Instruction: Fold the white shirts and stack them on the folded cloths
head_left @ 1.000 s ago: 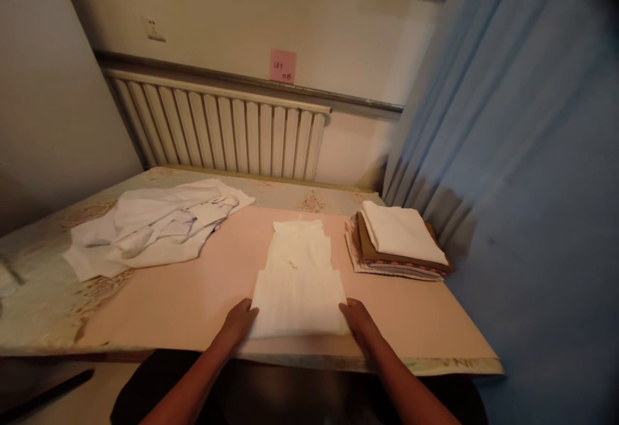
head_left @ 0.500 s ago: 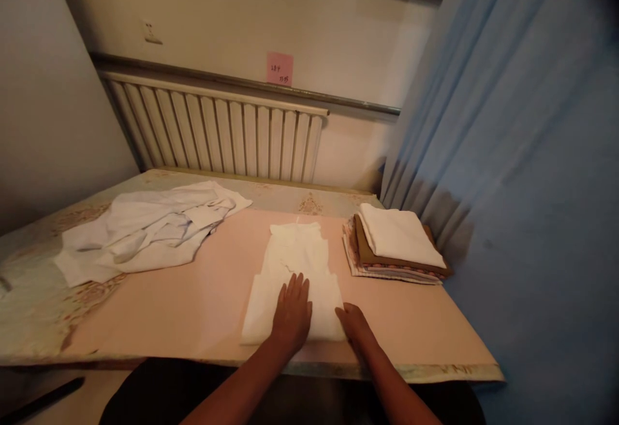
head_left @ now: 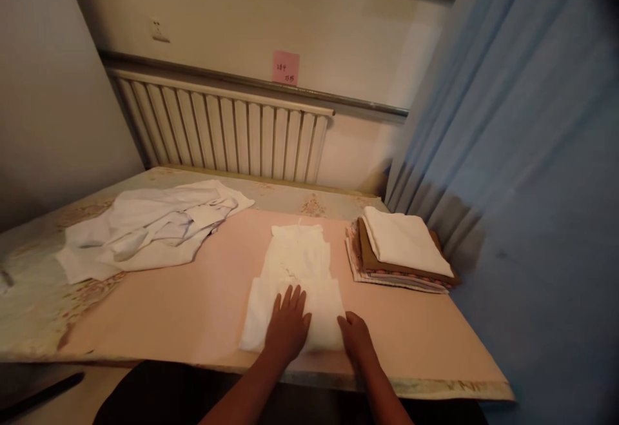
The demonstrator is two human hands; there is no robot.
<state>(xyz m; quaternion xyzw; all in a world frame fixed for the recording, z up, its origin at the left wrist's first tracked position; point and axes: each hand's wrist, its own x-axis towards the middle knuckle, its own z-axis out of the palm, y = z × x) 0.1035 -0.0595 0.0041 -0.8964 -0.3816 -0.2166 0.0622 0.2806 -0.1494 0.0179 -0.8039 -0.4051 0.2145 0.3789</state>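
A cream-white garment (head_left: 302, 254) lies flattened and partly folded, narrower at its far end and wider near me. My left hand (head_left: 287, 328) rests palm down on the wide near part, its fingers stretched out and pointing away from me. At the garment's right edge, close to the near corner, my right hand (head_left: 356, 336) has its thumb and curled fingers on the cloth's border; its fingertips are partly hidden.
A crumpled white garment (head_left: 149, 231) is heaped on the left. To the right sits a stack of folded clothes (head_left: 406, 251), white on top of brown and patterned ones. Pink sheeting (head_left: 184, 309) covers the table's middle. A blue curtain (head_left: 522, 251) hangs along the right edge.
My left hand has slid slightly toward me over the cloth. My right hand stays at the garment's right edge. The view has shifted a little.
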